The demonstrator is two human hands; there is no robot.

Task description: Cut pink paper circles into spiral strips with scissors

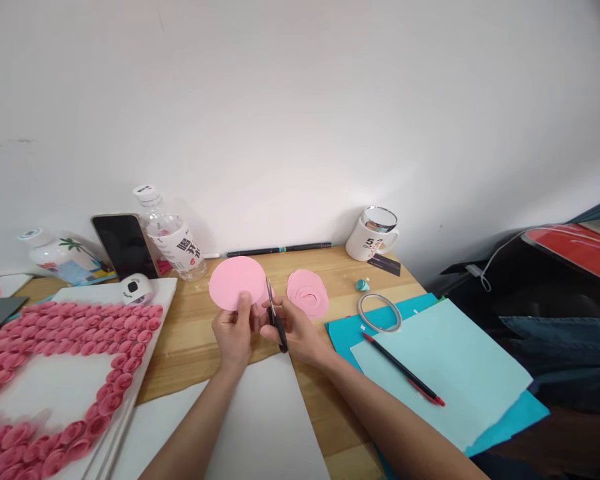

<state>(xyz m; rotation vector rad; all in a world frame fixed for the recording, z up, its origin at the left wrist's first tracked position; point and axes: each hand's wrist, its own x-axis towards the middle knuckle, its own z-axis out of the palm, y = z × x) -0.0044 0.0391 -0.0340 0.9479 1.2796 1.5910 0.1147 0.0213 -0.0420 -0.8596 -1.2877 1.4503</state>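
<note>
My left hand [234, 333] pinches the lower edge of a round pink paper disc [237, 281], thumb on top. Close beside it, my right hand [300, 330] grips a pair of scissors [277, 325] by dark handles. The blades point away from me, at the disc's right edge; whether they touch the paper I cannot tell. A smaller bit of pink paper shows behind the blades, partly hidden. Just beyond my right hand, a pink paper spiral [307, 293] lies on the wooden table [190, 333].
At left stands a white board [55, 387] covered with pink paper rosettes. A bottle [175, 240], phone [125, 245] and mug [371, 235] stand by the wall. At right, a tape roll [380, 313] and a pen [405, 370] rest on blue paper sheets [460, 360].
</note>
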